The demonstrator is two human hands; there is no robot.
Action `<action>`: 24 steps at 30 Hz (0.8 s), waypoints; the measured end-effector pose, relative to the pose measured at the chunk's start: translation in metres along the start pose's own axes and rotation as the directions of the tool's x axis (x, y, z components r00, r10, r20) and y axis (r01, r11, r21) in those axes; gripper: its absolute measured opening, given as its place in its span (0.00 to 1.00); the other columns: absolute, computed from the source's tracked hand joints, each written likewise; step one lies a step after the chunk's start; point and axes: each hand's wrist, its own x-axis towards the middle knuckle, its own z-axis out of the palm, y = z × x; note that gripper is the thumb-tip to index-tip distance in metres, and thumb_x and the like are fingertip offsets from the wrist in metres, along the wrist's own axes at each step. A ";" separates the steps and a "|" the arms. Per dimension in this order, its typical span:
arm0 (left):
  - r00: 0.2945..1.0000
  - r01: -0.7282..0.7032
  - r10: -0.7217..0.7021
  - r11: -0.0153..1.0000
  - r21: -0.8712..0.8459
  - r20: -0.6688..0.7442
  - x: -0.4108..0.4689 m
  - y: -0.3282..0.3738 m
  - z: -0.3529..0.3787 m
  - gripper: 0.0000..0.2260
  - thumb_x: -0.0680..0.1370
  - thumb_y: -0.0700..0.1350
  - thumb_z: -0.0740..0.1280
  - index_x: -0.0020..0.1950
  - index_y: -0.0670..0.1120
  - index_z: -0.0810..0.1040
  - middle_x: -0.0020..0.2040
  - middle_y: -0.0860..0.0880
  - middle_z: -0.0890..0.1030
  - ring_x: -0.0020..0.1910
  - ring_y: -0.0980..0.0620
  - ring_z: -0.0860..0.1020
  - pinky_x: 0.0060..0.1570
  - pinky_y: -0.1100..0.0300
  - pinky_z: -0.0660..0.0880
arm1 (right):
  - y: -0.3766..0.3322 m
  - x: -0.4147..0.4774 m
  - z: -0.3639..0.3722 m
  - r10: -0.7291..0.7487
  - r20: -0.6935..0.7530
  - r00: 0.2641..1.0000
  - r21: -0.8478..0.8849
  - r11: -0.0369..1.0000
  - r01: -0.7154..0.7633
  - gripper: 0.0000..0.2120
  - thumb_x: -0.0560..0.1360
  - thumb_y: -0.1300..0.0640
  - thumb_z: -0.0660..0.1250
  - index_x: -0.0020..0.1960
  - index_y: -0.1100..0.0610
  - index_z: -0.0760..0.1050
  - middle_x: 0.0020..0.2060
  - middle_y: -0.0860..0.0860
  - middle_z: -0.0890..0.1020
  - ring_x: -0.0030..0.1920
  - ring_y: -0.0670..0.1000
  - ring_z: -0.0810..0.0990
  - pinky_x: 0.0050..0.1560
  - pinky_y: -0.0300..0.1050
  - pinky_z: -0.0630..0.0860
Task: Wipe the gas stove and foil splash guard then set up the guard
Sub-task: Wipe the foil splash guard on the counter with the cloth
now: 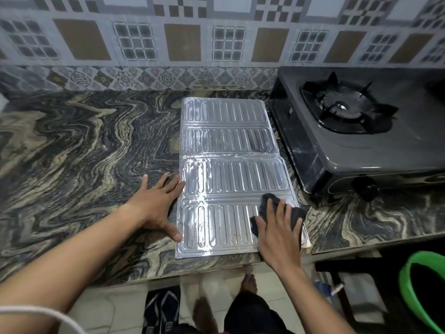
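The silver foil splash guard (226,150) lies flat and unfolded on the marbled counter, its ribbed panels running away from me. My left hand (156,201) rests flat beside its left edge, fingertips and thumb touching the foil. My right hand (279,232) presses a dark cloth (295,213) with spread fingers onto the guard's near right corner. Brown specks dot the nearest panel. The black gas stove (349,141) with its burner grate stands to the right of the guard.
The marbled counter (84,153) stretches left to the patterned tile wall (168,44). Its front edge runs just below the guard. Below, on the floor, are sandals (161,309), my bare feet and a green basin (419,290) at the right.
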 end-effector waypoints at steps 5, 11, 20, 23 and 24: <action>1.000 0.007 -0.007 1.000 0.002 0.003 0.000 0.000 0.000 0.74 0.46 0.83 0.64 0.79 0.53 0.31 0.79 0.54 0.32 0.77 0.48 0.31 0.70 0.32 0.32 | -0.008 -0.018 0.007 -0.012 0.010 1.000 -0.046 0.999 0.013 0.29 0.82 0.40 0.37 0.79 0.49 0.36 0.80 0.53 0.43 0.79 0.53 0.37 0.76 0.63 0.36; 1.000 0.011 -0.011 1.000 -0.017 0.015 0.001 0.000 -0.001 0.73 0.48 0.82 0.67 0.79 0.53 0.31 0.79 0.54 0.32 0.78 0.47 0.31 0.71 0.32 0.33 | -0.059 0.014 0.006 -0.252 0.072 0.965 -0.061 0.965 0.256 0.29 0.83 0.41 0.39 0.81 0.50 0.39 0.80 0.52 0.44 0.79 0.54 0.38 0.75 0.65 0.36; 1.000 0.003 -0.002 1.000 -0.026 0.020 0.009 0.004 -0.006 0.73 0.48 0.81 0.68 0.79 0.54 0.31 0.79 0.54 0.32 0.78 0.47 0.31 0.71 0.33 0.33 | -0.087 0.018 0.009 -0.692 0.276 0.667 -0.038 0.686 0.727 0.26 0.84 0.44 0.44 0.81 0.45 0.45 0.80 0.47 0.45 0.79 0.51 0.38 0.75 0.63 0.34; 1.000 0.011 -0.010 1.000 -0.022 0.024 0.004 0.005 -0.002 0.74 0.47 0.81 0.68 0.79 0.54 0.30 0.79 0.54 0.32 0.78 0.46 0.31 0.70 0.33 0.32 | -0.064 0.001 0.008 -0.754 0.300 0.585 -0.018 0.609 0.793 0.25 0.84 0.44 0.45 0.80 0.44 0.49 0.80 0.47 0.47 0.79 0.50 0.40 0.75 0.60 0.33; 1.000 0.011 -0.010 1.000 -0.022 0.027 0.005 0.005 -0.001 0.74 0.47 0.81 0.68 0.78 0.54 0.30 0.79 0.54 0.32 0.78 0.46 0.31 0.70 0.33 0.32 | -0.055 -0.003 0.008 -0.762 0.302 0.573 -0.018 0.597 0.802 0.25 0.84 0.44 0.44 0.80 0.43 0.49 0.80 0.46 0.47 0.79 0.50 0.40 0.75 0.59 0.32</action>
